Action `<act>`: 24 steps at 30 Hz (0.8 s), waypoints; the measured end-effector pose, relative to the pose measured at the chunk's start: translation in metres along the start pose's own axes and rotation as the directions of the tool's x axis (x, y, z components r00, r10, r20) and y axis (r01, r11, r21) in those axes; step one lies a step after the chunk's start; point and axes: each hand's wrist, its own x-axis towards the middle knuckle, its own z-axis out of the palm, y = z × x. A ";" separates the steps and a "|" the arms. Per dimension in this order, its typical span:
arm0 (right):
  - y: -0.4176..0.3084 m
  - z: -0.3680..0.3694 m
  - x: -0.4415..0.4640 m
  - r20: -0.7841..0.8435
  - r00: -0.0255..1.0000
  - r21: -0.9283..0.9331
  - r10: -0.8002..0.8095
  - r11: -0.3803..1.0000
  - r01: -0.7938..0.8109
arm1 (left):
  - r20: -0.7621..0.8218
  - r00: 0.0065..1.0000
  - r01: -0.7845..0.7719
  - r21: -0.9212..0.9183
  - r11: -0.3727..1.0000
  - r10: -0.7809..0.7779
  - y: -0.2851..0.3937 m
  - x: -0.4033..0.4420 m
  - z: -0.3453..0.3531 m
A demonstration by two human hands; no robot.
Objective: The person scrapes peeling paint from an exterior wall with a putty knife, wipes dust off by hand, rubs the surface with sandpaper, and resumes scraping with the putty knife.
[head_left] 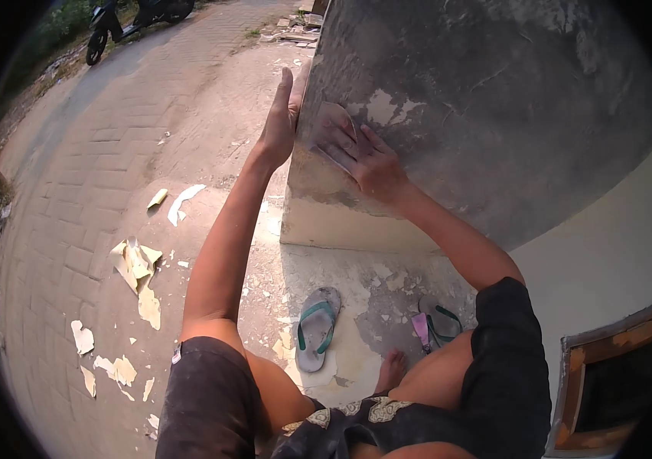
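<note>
My right hand (378,164) presses a thin, flat greyish sheet (334,157) against the wall (479,92), its fingers laid over the sheet. Whether the sheet is sandpaper or a scraper blade I cannot tell. The wall's dark surface is patchy, with a pale bare spot (391,107) just above this hand. Around the wall's left edge, my left hand (284,122) rests with its fingers stretched out and thumb up. Part of its palm and fingers is hidden behind the corner, and nothing shows in it.
Below me lie a grey flip-flop (312,336) with green straps, a second flip-flop (444,317) and a small purple-pink object (422,330). Peeled paint flakes (136,264) litter the ground at left. A motorbike (123,23) stands far left; a wood-framed window (617,344) is at right.
</note>
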 end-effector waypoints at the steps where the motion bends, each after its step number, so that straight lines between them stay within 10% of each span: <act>1: 0.012 -0.004 0.000 -0.021 1.000 -0.014 -0.008 1.000 0.007 | 0.036 0.998 -0.042 -0.001 0.999 0.042 -0.001 0.001 -0.004; 7: 0.058 -0.052 0.037 -0.531 0.815 -0.190 0.231 0.905 -0.380 | -0.037 0.998 0.040 -0.010 0.999 -0.041 -0.001 -0.005 0.002; 11: -0.012 0.004 0.000 0.091 0.986 -0.013 -0.141 0.990 0.143 | 0.036 0.999 0.026 -0.085 0.996 -0.023 0.000 -0.004 -0.002; 14: 0.024 -0.011 0.007 0.009 0.985 -0.122 -0.171 0.978 0.170 | 0.048 0.999 0.001 -0.048 0.999 0.001 -0.002 -0.003 -0.009; 19: 0.033 -0.048 0.042 -0.477 0.838 -0.177 0.266 0.904 -0.388 | 0.032 0.999 0.027 -0.070 0.997 -0.025 0.000 -0.009 -0.004; 22: -0.003 0.002 0.004 -0.023 1.000 -0.091 -0.018 0.996 0.016 | 0.131 0.988 0.109 -0.176 0.978 -0.087 -0.003 -0.006 -0.015; 24: 0.003 0.015 -0.013 0.148 0.924 -0.143 -0.353 0.917 0.373 | 0.130 0.991 0.053 -0.092 0.994 -0.040 -0.006 -0.007 -0.015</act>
